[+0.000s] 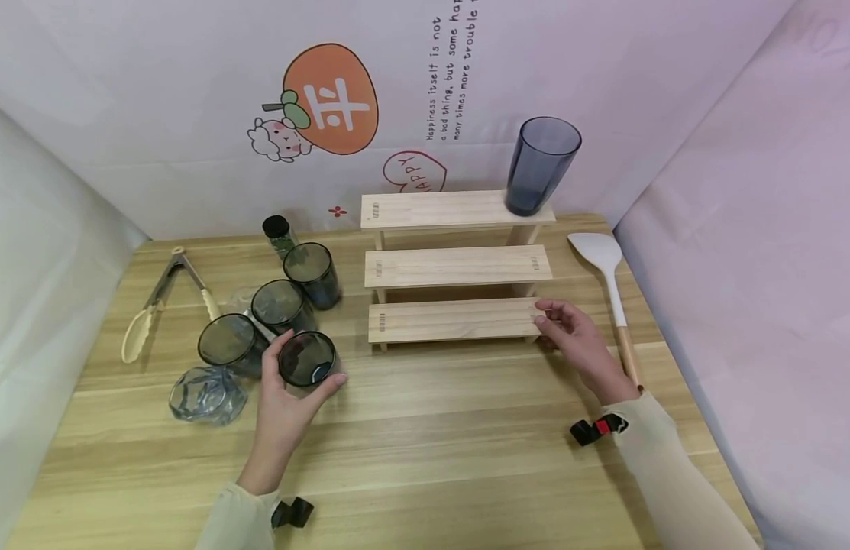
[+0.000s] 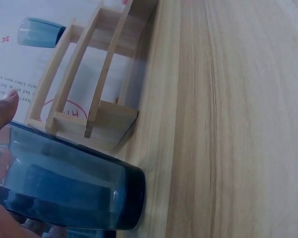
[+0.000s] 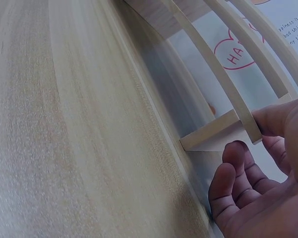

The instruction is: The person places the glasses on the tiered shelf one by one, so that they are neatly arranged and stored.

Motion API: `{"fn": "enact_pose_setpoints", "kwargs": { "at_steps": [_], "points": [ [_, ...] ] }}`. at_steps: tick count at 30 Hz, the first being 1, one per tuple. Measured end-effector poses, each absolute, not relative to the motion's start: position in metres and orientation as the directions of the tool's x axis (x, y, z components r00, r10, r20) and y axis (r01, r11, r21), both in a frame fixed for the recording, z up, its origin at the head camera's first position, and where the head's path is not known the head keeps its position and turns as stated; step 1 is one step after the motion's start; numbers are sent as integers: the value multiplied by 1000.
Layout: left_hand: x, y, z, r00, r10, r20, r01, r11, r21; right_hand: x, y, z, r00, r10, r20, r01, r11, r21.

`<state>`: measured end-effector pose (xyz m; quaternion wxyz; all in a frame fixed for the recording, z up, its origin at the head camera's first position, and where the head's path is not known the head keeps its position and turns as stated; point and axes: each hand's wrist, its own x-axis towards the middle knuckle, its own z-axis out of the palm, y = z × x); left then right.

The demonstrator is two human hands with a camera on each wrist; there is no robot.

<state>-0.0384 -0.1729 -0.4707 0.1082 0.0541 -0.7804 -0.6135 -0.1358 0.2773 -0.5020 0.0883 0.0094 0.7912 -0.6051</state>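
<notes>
My left hand (image 1: 285, 405) curls round a dark grey drinking glass (image 1: 308, 359), thumb on its right side and fingers on its left. The glass looks blue in the left wrist view, its base at or close to the tabletop. A three-tier wooden shelf rack (image 1: 459, 321) stands in the middle, with a tall blue-grey glass (image 1: 541, 168) at the right end of its top tier. My right hand (image 1: 581, 344) pinches the right end of the lowest board (image 3: 233, 94), the thumb above it and some fingers below. Three more dark glasses (image 1: 313, 275) stand beside the held one.
A clear wavy glass (image 1: 206, 396) sits at the left, near tongs (image 1: 166, 283) with cream tips. A small black-capped jar (image 1: 279, 233) is behind the glasses. At the right lies a white turner (image 1: 609, 267) with a wooden handle. Cloth walls (image 1: 191, 92) stand behind and beside the table.
</notes>
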Motion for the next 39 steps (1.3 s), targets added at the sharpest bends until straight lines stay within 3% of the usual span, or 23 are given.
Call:
{"fn": "enact_pose_setpoints", "kwargs": {
  "at_steps": [21, 31, 39],
  "points": [
    [-46, -176, -480, -965, -200, 170, 114, 263, 958, -135, 277, -501, -983, -99, -157, 126, 264, -956],
    [-65, -168, -443, -981, -92, 174, 140, 295, 945, -135, 279, -502, -984, -91, -152, 123, 269, -955],
    [-96, -143, -396, -978, -13, 207, 201, 190, 961, -136, 280, -501, -982, -107, -157, 123, 272, -954]
  ]
}}
